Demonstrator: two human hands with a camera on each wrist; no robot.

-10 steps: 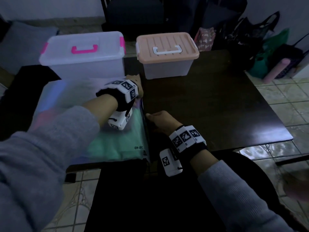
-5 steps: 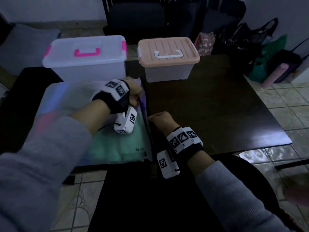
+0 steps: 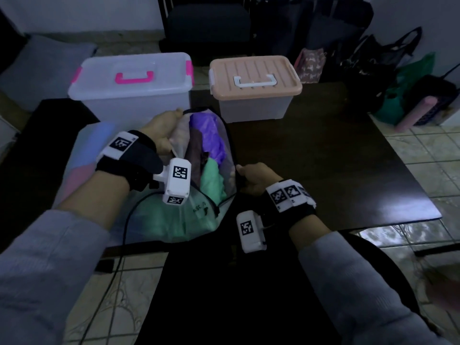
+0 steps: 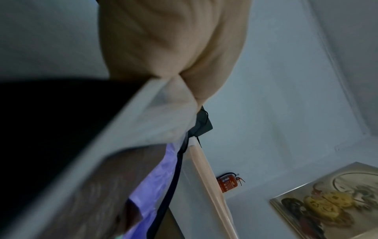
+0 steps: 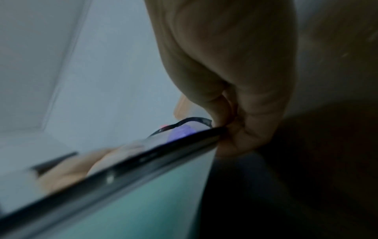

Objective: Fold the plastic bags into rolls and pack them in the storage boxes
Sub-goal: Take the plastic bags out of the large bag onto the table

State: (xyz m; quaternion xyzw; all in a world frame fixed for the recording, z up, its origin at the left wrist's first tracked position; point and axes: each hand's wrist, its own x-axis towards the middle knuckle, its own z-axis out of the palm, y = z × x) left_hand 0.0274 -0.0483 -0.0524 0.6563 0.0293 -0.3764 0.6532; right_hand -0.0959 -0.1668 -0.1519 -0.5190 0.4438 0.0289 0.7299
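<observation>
Both hands hold clear pouch mouth apart at near counter edge: left hand pinching far-left rim, right hand pinching near-right rim. Plastic bags inside, between hands; left nearer. Boxes behind, lidded.

A dark table fills the middle, and a dark chair stands past it at 12 o'clock. At 2 o'clock, on the tile floor, sit a heap of dark bags, a green bag, a small spotted bag and a pink roll leaning on a dark basket. A grey cushion lies at 10 o'clock, and in the left wrist view an orange bottle hangs on the wall beside a gold picture at 4 o'clock.
</observation>
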